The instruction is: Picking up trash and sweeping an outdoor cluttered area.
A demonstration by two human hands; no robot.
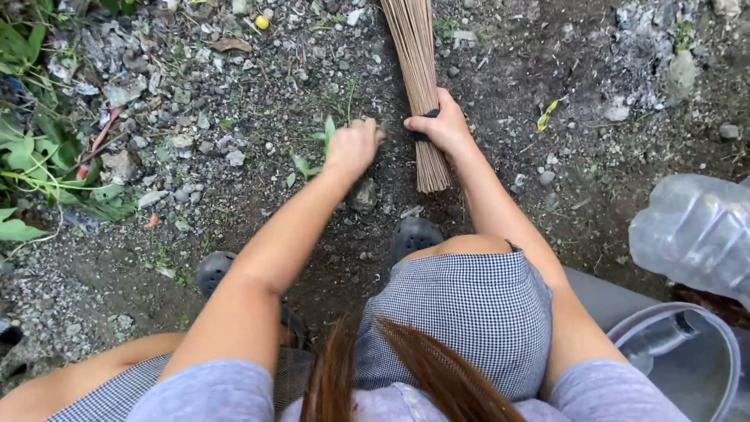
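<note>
Right hand (441, 125) gripping stick broom (418, 86) at upper centre; left hand (353, 147) closed around small green weed (322, 144) beside it.

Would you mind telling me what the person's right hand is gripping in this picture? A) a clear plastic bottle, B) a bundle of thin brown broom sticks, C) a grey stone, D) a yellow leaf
B: the right hand is closed around the bundle of thin brown sticks near its lower end, while the left hand reaches down at the small green weed on the dirt beside it.
</note>
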